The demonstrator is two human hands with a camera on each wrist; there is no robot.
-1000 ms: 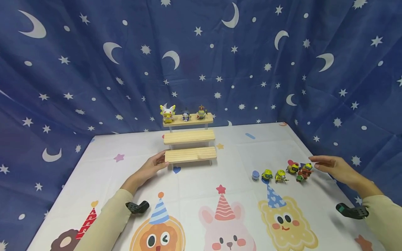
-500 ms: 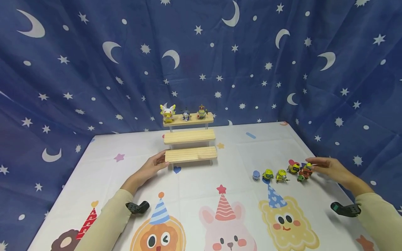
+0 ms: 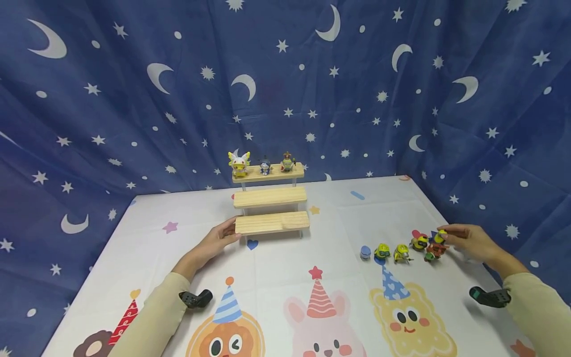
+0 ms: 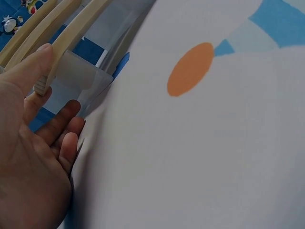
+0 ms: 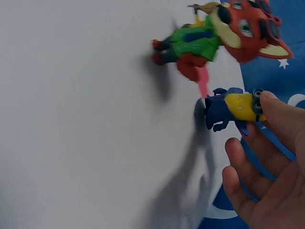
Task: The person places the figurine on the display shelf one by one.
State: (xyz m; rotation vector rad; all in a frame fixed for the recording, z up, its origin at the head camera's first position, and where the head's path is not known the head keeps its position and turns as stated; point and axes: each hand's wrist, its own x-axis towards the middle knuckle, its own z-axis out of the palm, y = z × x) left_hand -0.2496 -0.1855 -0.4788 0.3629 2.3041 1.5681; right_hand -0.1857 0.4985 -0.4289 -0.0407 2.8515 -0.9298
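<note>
My left hand (image 3: 213, 246) grips the left end of the lowest plank of a three-step wooden display stand (image 3: 272, 223). In the left wrist view its thumb lies on the plank (image 4: 71, 36), with a finger at the plank's end and the others loosely bent below. At the right, my right hand (image 3: 473, 243) pinches a yellow and blue Minion figurine (image 5: 240, 106) by its head, between thumb and index finger. Whether its feet touch the table is hard to tell. Close beside it stands a fox figurine (image 5: 198, 44) in a green shirt.
Several figurines line the right of the table: a small blue one (image 3: 365, 253), yellow ones (image 3: 382, 251) and a goggled yellow one (image 3: 419, 242). On the top step stand a white-and-yellow figurine (image 3: 239, 164), a dark blue one (image 3: 265, 167) and a crowned one (image 3: 287, 162). A starry curtain (image 3: 285, 89) hangs behind.
My right hand has moved left and in to the Minion figurine beside the fox and now pinches its head. The left hand stays on the stand.
</note>
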